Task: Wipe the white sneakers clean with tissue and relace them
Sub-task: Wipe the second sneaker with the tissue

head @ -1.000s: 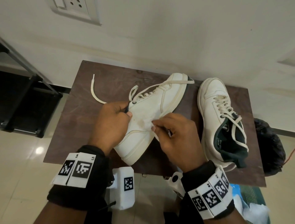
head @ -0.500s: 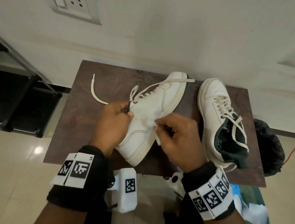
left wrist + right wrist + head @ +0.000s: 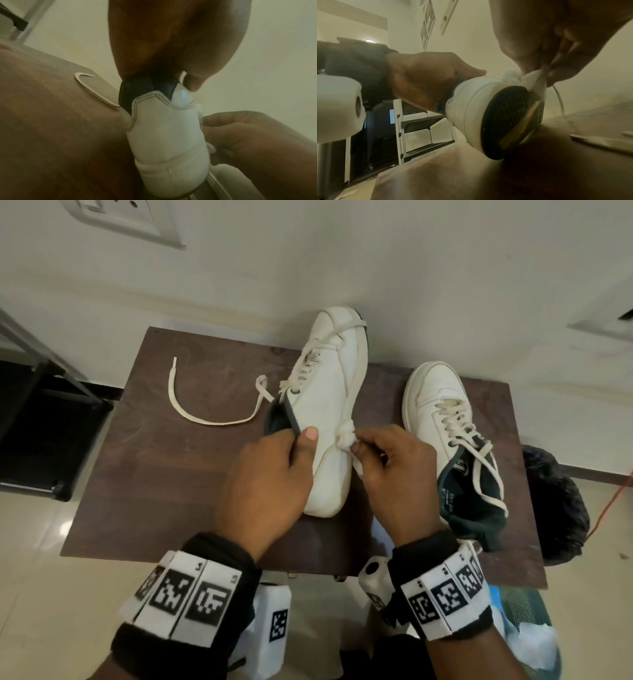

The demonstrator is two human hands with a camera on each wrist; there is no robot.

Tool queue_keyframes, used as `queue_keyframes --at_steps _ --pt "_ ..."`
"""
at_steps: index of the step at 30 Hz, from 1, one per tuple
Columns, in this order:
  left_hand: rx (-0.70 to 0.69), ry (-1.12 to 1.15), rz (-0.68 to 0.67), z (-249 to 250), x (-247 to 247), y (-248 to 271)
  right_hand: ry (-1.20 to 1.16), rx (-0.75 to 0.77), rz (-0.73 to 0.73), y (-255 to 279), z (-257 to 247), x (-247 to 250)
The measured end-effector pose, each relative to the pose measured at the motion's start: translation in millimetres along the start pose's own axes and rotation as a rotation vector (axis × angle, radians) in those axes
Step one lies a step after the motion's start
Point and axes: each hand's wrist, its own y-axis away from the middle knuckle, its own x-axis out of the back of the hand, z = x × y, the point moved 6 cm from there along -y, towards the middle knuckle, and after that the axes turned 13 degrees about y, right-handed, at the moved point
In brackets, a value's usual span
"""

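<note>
Left hand [image 3: 270, 484] over sneaker [image 3: 329, 412] collar, fingers hidden inside.

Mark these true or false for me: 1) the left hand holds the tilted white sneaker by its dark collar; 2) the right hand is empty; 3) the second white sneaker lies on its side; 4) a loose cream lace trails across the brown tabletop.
1) True: the left hand grips the dark collar of the tilted white sneaker.
2) False: the right hand pinches a wad of white tissue against that sneaker's sole edge.
3) False: the second white sneaker rests sole down.
4) True: the loose cream lace lies on the brown tabletop.
</note>
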Motion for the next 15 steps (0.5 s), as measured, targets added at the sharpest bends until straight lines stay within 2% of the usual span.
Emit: queue_keyframes --at_steps 5,9,13,15 --pt "0.1 0.141 -0.123 -9.9 1.8 -1.8 -0.034 0.011 -0.062 -1.4 -4.1 -3.6" --pt "0.122 0.269 -0.09 -17.7 7.7 -5.1 -0.014 0.085 -0.173 -3.0 -11.8 -2.6" --pt "0.091 0.385 -0.052 -16.4 7.9 -6.0 0.014 0.178 -0.377 1.5 -21.8 -1.2" --pt "0.086 0.387 -0.062 -16.6 7.1 -6.3 0.041 0.204 -0.37 3.9 -25.9 0.5"
